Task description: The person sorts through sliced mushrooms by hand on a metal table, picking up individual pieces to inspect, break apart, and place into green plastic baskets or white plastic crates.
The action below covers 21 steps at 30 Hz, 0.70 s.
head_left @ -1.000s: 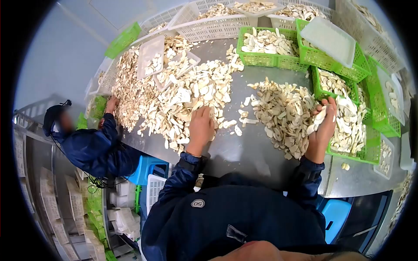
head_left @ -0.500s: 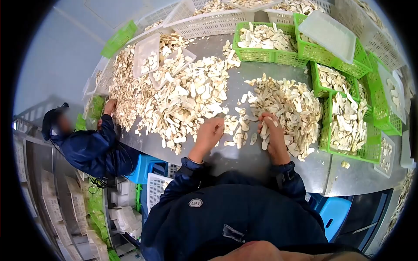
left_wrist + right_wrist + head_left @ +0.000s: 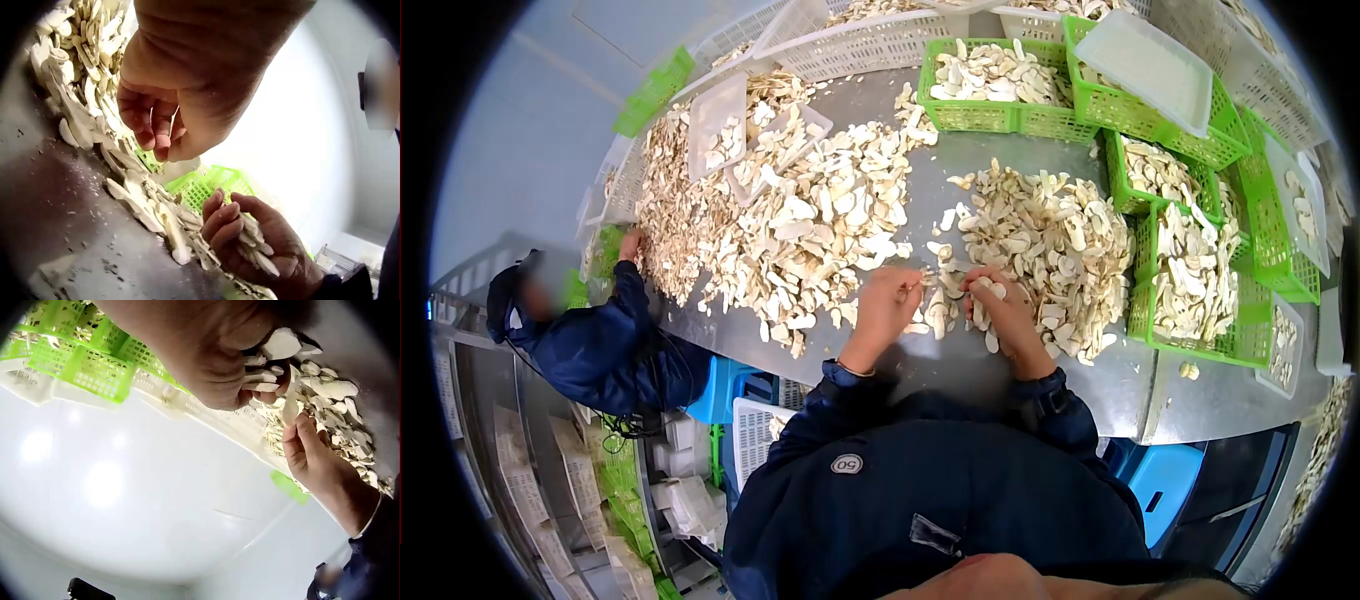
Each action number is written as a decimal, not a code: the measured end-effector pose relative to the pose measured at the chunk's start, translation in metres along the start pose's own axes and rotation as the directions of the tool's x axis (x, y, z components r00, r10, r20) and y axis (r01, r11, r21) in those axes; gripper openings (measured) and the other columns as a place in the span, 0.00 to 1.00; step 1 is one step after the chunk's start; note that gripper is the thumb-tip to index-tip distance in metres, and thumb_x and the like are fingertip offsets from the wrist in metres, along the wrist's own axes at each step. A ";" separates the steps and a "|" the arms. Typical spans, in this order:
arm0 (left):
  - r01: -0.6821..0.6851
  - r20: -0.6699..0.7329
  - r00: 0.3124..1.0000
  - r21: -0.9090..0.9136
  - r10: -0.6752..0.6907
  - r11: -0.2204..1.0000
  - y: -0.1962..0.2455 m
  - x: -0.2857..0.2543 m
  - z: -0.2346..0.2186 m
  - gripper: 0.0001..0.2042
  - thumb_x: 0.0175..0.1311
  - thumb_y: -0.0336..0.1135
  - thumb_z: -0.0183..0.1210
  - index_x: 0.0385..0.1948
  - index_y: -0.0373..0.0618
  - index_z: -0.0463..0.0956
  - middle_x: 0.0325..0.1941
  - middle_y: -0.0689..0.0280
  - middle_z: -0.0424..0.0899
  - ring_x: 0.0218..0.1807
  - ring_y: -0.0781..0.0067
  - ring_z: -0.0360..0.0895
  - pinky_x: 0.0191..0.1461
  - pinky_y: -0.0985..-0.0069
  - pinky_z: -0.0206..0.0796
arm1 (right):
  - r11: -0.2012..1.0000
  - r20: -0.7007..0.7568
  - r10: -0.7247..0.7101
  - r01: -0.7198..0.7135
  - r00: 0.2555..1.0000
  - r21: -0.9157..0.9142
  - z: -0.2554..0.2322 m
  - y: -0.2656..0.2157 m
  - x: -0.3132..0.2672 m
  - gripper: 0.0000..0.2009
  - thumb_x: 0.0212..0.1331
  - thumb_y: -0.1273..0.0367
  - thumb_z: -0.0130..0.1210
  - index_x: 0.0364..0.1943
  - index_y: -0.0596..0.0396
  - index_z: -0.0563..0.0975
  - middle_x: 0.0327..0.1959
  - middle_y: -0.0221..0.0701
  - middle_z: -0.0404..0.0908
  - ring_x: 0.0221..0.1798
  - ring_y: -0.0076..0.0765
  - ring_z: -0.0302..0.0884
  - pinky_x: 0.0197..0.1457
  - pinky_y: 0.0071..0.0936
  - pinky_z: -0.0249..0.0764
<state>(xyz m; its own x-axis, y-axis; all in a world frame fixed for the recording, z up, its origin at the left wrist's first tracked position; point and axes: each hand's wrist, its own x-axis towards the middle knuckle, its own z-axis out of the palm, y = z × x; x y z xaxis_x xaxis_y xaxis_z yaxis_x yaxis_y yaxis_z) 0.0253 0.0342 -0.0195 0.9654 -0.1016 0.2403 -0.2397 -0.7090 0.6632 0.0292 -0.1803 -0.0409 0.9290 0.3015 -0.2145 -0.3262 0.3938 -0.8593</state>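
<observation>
Pale dried slices, which look like mushroom, cover the metal table (image 3: 1100, 385) in two heaps: a broad left heap (image 3: 800, 230) and a smaller right heap (image 3: 1055, 235). Between them my hands face each other, close together. The left hand (image 3: 888, 310) pinches one pale slice (image 3: 290, 411) between thumb and fingertips. My right hand (image 3: 1008, 318) curls round several mushroom slices (image 3: 253, 244), which lie stacked against its palm. Loose slices (image 3: 940, 315) lie on the table between the two hands.
Green baskets of slices (image 3: 1200, 345) stand at the right and back right, one topped by a clear tray (image 3: 1145, 70). White crates (image 3: 860, 50) line the back edge. Shallow trays (image 3: 718, 135) sit on the left heap. Another person (image 3: 600, 325) works at the table's left end.
My right hand has come from the right-hand green basket to the table's middle, now holding several slices. The left hand has left the left heap, moved right towards it and now pinches a slice.
</observation>
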 end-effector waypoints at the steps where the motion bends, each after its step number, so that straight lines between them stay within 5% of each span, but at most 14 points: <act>1: 0.069 -0.015 0.997 -0.069 -0.070 0.995 0.000 -0.002 -0.001 0.05 0.57 0.29 0.60 0.33 0.43 0.79 0.28 0.61 0.79 0.34 0.56 0.77 0.43 0.67 0.70 | 1.000 0.012 0.022 -0.022 1.000 -0.002 0.002 0.000 -0.001 0.10 0.67 0.70 0.52 0.48 0.58 0.75 0.40 0.31 0.79 0.35 0.21 0.75 0.37 0.21 0.74; 7: 0.131 0.047 0.991 -0.281 -0.123 0.951 -0.004 -0.001 0.000 0.06 0.57 0.26 0.59 0.36 0.43 0.78 0.31 0.60 0.79 0.35 0.56 0.78 0.37 0.69 0.70 | 0.997 0.027 0.034 -0.032 0.999 -0.071 0.009 0.000 -0.004 0.10 0.67 0.69 0.53 0.48 0.57 0.75 0.40 0.30 0.79 0.35 0.21 0.75 0.37 0.21 0.74; 10: 0.029 -0.016 0.999 -0.129 -0.032 0.991 -0.007 0.000 0.005 0.10 0.56 0.25 0.58 0.40 0.44 0.78 0.37 0.61 0.81 0.39 0.56 0.78 0.42 0.68 0.71 | 0.999 0.037 0.006 -0.004 0.999 -0.035 0.005 0.006 -0.001 0.10 0.67 0.70 0.53 0.48 0.58 0.76 0.40 0.29 0.79 0.35 0.20 0.76 0.36 0.19 0.73; 13: -0.273 -0.045 0.959 0.136 0.281 0.952 0.003 0.007 0.004 0.14 0.55 0.24 0.57 0.44 0.44 0.77 0.41 0.63 0.83 0.45 0.55 0.78 0.49 0.66 0.71 | 1.000 0.043 0.012 -0.012 0.999 0.003 0.003 0.004 -0.001 0.10 0.66 0.71 0.54 0.48 0.58 0.76 0.40 0.29 0.79 0.35 0.20 0.77 0.36 0.18 0.73; 16: -0.382 0.057 0.924 0.210 0.379 0.900 0.003 0.013 0.011 0.15 0.50 0.24 0.60 0.43 0.43 0.80 0.43 0.62 0.84 0.46 0.56 0.78 0.53 0.67 0.71 | 0.999 0.035 0.043 -0.042 0.998 -0.011 0.005 0.000 -0.003 0.10 0.66 0.71 0.54 0.48 0.58 0.76 0.40 0.29 0.79 0.35 0.20 0.77 0.35 0.18 0.73; 19: -0.369 0.140 0.927 0.178 0.347 0.912 0.002 0.014 0.014 0.15 0.51 0.25 0.61 0.43 0.43 0.81 0.43 0.63 0.84 0.44 0.55 0.79 0.52 0.67 0.71 | 0.999 0.023 0.032 -0.032 0.999 -0.013 0.005 0.000 -0.002 0.10 0.66 0.71 0.54 0.48 0.58 0.76 0.40 0.30 0.80 0.34 0.20 0.77 0.35 0.18 0.74; 21: -0.308 0.079 0.951 0.121 0.300 0.944 0.002 0.013 0.013 0.13 0.54 0.26 0.62 0.43 0.42 0.81 0.44 0.64 0.85 0.44 0.62 0.80 0.51 0.70 0.71 | 1.000 0.016 0.010 -0.010 1.000 -0.020 0.003 0.003 -0.001 0.10 0.65 0.70 0.55 0.47 0.58 0.77 0.38 0.29 0.80 0.34 0.20 0.77 0.34 0.18 0.73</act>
<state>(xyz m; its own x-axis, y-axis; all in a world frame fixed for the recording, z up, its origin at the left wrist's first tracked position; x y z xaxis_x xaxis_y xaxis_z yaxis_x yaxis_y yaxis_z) 0.0386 0.0219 -0.0244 0.8539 -0.3642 0.3717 -0.5110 -0.7221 0.4664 0.0267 -0.1767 -0.0420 0.9228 0.3192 -0.2157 -0.3318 0.3738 -0.8661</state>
